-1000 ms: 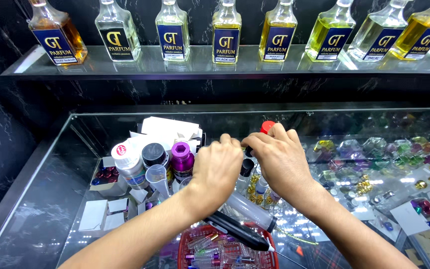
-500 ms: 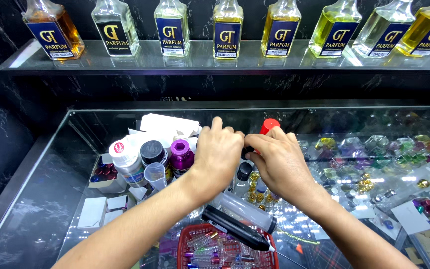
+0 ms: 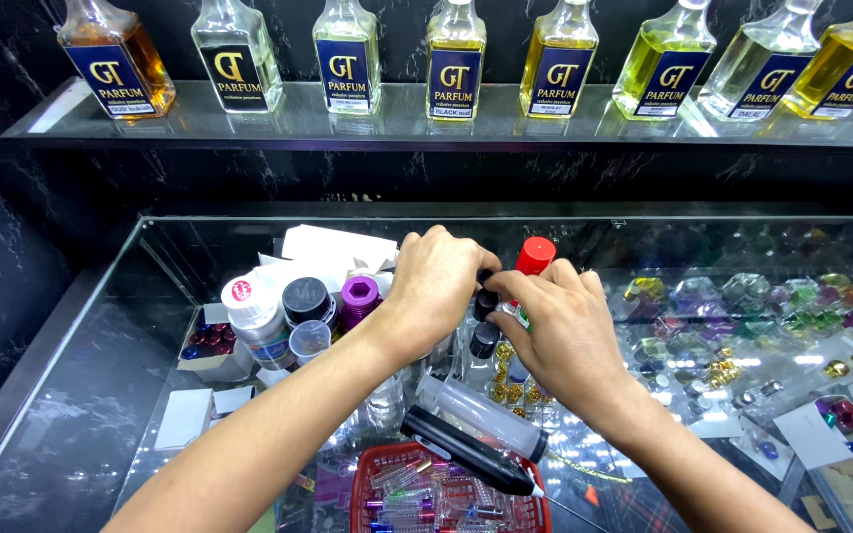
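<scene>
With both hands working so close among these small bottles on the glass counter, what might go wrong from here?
1. The left hand and right hand meet over a small black-capped bottle; a slip may tip it against the red-capped bottle beside it.
2. The forearms pass just above the black marker and clear tube resting on the red basket; a bump may roll them off.

Glossy glass counter [image 3: 101, 395], shiny glass bottles [image 3: 454, 59], red plastic basket [image 3: 367, 469].

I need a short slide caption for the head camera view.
Both hands, left and right, meet at small dark-capped bottles on a glass counter, beside a red basket.
</scene>
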